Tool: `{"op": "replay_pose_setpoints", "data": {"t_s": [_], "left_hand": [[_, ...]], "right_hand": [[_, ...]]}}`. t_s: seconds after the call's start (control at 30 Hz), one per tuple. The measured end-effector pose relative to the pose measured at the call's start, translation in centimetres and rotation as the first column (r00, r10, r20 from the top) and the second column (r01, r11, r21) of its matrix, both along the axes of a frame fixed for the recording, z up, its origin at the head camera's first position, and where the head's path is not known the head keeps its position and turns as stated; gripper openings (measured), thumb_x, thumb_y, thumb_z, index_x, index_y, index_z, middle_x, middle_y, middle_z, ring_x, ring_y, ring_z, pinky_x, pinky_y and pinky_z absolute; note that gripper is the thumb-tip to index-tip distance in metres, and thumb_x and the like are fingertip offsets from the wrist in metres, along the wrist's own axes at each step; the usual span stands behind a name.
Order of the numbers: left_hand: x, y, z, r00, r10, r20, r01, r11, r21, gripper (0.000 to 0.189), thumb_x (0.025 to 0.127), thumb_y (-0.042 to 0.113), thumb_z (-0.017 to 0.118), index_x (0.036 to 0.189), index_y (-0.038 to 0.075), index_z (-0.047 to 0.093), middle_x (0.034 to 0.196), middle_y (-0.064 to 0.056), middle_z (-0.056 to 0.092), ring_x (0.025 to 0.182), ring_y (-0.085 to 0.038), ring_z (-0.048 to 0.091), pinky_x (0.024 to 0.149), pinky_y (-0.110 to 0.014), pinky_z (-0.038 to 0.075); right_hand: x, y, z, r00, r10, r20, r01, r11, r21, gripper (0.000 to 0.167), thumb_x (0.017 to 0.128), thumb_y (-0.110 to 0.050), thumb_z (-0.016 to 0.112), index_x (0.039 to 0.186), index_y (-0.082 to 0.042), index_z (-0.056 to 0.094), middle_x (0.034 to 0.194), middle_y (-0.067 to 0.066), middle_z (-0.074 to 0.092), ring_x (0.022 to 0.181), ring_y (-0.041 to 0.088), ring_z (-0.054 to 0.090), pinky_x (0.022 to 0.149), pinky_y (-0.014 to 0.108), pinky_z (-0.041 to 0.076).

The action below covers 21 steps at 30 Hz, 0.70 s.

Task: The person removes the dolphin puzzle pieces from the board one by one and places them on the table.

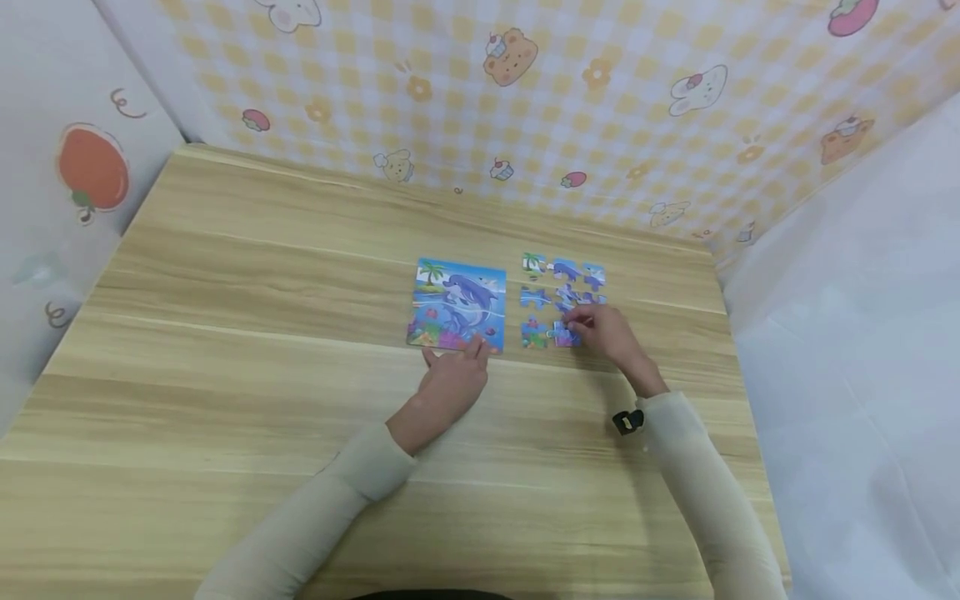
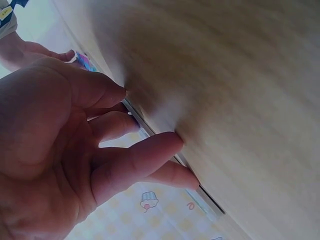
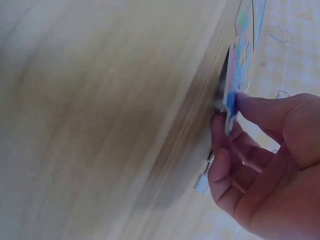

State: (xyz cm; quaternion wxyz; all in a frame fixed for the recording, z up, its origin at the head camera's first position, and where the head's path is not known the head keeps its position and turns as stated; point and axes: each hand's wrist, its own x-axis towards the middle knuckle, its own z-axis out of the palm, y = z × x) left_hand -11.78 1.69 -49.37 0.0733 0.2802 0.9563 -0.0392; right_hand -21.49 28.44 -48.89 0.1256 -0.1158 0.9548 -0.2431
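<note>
A square dolphin picture card (image 1: 465, 287) lies on the table, a palm tree in its corner. My left hand (image 1: 453, 382) rests at its near edge, with fingertips touching the card and the thumb on the wood. In the left wrist view the left fingers (image 2: 162, 150) are relaxed along the card's thin edge. Right of the card, my right hand (image 1: 609, 335) pinches a blue and purple jigsaw piece (image 1: 563, 336) between thumb and fingers. In the right wrist view that piece (image 3: 231, 102) is tilted up off the table. The right hand partly hides pieces beside it.
Several loose jigsaw pieces (image 1: 536, 297) lie in spaced rows to the right of the card. The wooden table (image 1: 225, 400) meets a checked, cartoon-printed backdrop (image 1: 442, 108) behind and pale walls at both sides. A black wrist device (image 1: 628, 422) sits by the right cuff.
</note>
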Motion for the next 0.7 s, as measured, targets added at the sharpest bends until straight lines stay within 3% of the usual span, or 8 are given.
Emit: {"op": "replay_pose_setpoints", "data": {"t_s": [0.07, 0.23, 0.5, 0.7], "left_hand": [[-0.04, 0.01, -0.05, 1.000, 0.007, 0.004, -0.007, 1.000, 0.006, 0.040, 0.103, 0.009, 0.048, 0.143, 0.001, 0.051, 0.151, -0.014, 0.047, 0.101, -0.030, 0.072, 0.079, -0.065, 0.054], [-0.09, 0.01, -0.17, 1.000, 0.008, 0.008, -0.008, 1.000, 0.017, 0.040, 0.103, 0.009, 0.048, 0.142, 0.002, 0.052, 0.151, -0.014, 0.047, 0.103, -0.030, 0.071, 0.078, -0.065, 0.053], [-0.03, -0.05, -0.25, 1.000, 0.008, 0.003, -0.008, 1.000, 0.015, 0.040, 0.103, 0.009, 0.049, 0.142, 0.001, 0.052, 0.151, -0.015, 0.047, 0.096, -0.030, 0.072, 0.077, -0.065, 0.054], [-0.06, 0.00, -0.29, 1.000, 0.004, 0.004, -0.004, 1.000, 0.018, 0.039, 0.103, 0.008, 0.049, 0.141, 0.001, 0.054, 0.151, -0.015, 0.046, 0.104, -0.030, 0.070, 0.078, -0.065, 0.053]], "right_hand": [[0.02, -0.07, -0.02, 1.000, 0.004, -0.013, -0.003, 0.999, 0.043, 0.012, 0.094, -0.008, 0.065, 0.102, -0.005, 0.074, 0.107, 0.015, 0.071, 0.095, 0.032, 0.066, 0.082, 0.045, 0.055], [0.05, -0.15, -0.22, 1.000, 0.007, -0.023, -0.004, 0.994, 0.110, 0.005, 0.092, -0.011, 0.069, 0.093, -0.008, 0.074, 0.101, 0.012, 0.067, 0.093, 0.029, 0.064, 0.083, 0.045, 0.053], [0.09, -0.21, -0.51, 0.997, 0.032, -0.068, -0.025, 0.994, 0.106, 0.007, 0.093, -0.011, 0.068, 0.094, -0.008, 0.075, 0.102, 0.012, 0.070, 0.096, 0.030, 0.064, 0.086, 0.048, 0.052], [-0.05, -0.34, -0.48, 0.993, 0.043, -0.106, -0.031, 0.993, 0.114, 0.009, 0.093, -0.013, 0.069, 0.094, -0.008, 0.076, 0.101, 0.011, 0.072, 0.093, 0.028, 0.065, 0.082, 0.045, 0.053]]}}
